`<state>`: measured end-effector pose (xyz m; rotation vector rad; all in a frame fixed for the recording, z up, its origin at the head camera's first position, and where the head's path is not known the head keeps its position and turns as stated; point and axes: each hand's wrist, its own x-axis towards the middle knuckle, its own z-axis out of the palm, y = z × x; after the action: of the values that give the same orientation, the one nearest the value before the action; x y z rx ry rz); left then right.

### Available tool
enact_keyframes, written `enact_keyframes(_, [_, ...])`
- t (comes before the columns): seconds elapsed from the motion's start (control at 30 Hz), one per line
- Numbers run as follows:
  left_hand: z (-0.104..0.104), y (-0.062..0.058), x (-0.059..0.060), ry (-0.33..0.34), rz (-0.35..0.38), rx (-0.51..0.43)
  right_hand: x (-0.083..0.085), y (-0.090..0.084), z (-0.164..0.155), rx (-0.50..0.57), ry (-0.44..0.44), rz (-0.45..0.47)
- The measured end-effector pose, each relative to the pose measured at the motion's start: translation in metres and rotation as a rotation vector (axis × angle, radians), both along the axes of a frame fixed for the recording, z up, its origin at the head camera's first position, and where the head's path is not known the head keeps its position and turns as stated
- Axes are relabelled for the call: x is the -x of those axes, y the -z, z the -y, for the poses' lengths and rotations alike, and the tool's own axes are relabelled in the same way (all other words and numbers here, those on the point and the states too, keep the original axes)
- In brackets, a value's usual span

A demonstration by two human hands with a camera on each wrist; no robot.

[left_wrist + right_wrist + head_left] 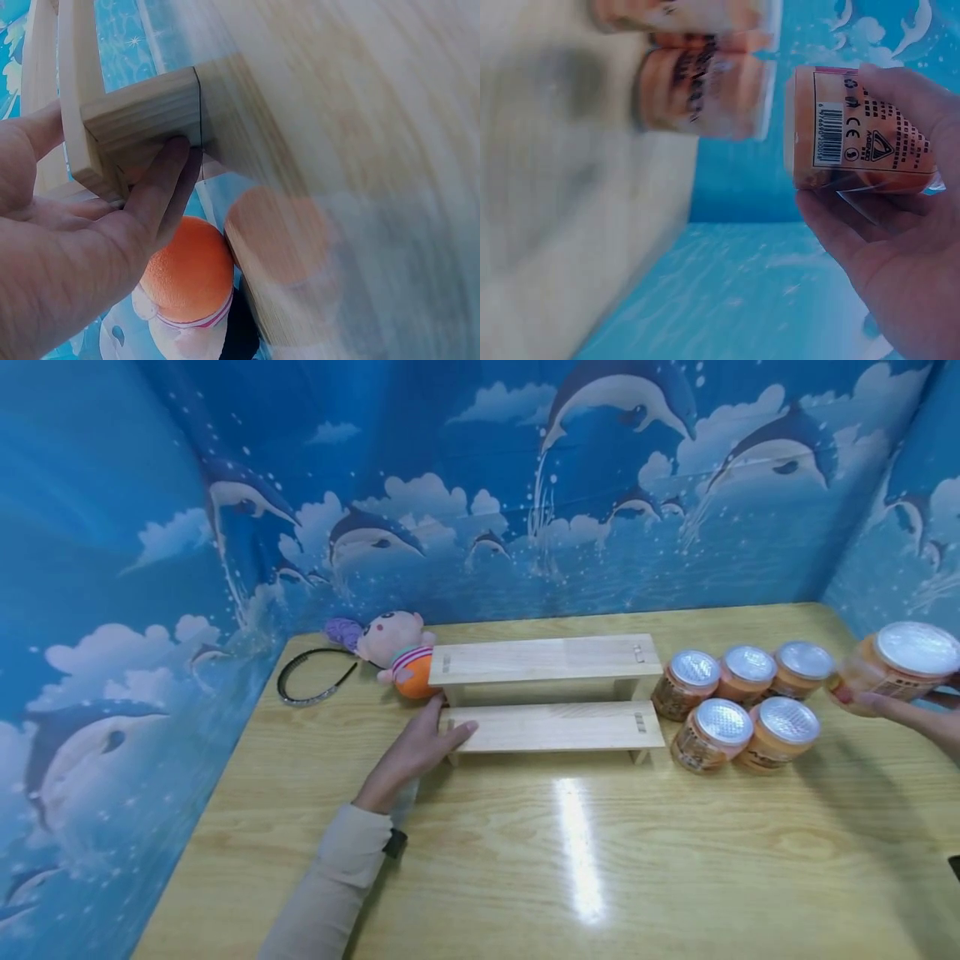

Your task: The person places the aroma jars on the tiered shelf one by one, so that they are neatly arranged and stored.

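A small two-step wooden rack [555, 727] stands on the table. My left hand [420, 745] grips the left end of its lower step, thumb on top; in the left wrist view the fingers [161, 176] curl under the wood. Out at the far right my right hand [918, 714] holds a jar [917, 652] with a clear lid, raised above the table. The right wrist view shows that jar's label with a barcode [829, 133], thumb on one side and fingers on the other. Several like jars [722, 722] stand in two rows right of the rack.
A plush doll [393, 643] with orange bottoms lies against the rack's left end. Beside it are a purple bundle [343, 632] and a black headband [300, 700]. Dolphin-printed cloth [465, 485] walls the table [675, 860] at the back and sides.
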<state>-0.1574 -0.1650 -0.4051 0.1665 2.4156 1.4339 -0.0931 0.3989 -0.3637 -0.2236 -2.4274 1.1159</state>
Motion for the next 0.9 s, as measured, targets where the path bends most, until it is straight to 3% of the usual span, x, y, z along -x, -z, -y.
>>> enact_keyframes(0.13, [0.000, 0.000, 0.000, -0.004, 0.004, 0.000, 0.018, -0.022, 0.015, -0.110, -0.150, 0.007])
enact_keyframes(0.3, [0.001, -0.001, 0.000, -0.007, 0.009, 0.003, 0.040, -0.048, 0.047, -0.214, -0.348, 0.123])
enact_keyframes(0.4, [0.000, -0.002, 0.000, -0.004, 0.000, 0.010, 0.050, -0.060, 0.071, -0.245, -0.413, 0.182])
enact_keyframes(0.7, [-0.003, -0.002, 0.001, -0.015, -0.008, 0.044, 0.083, -0.087, 0.149, -0.212, -0.671, 0.237])
enact_keyframes(0.9, [-0.002, -0.003, 0.000, -0.020, -0.002, 0.036, 0.101, -0.092, 0.203, -0.210, -0.831, 0.247])
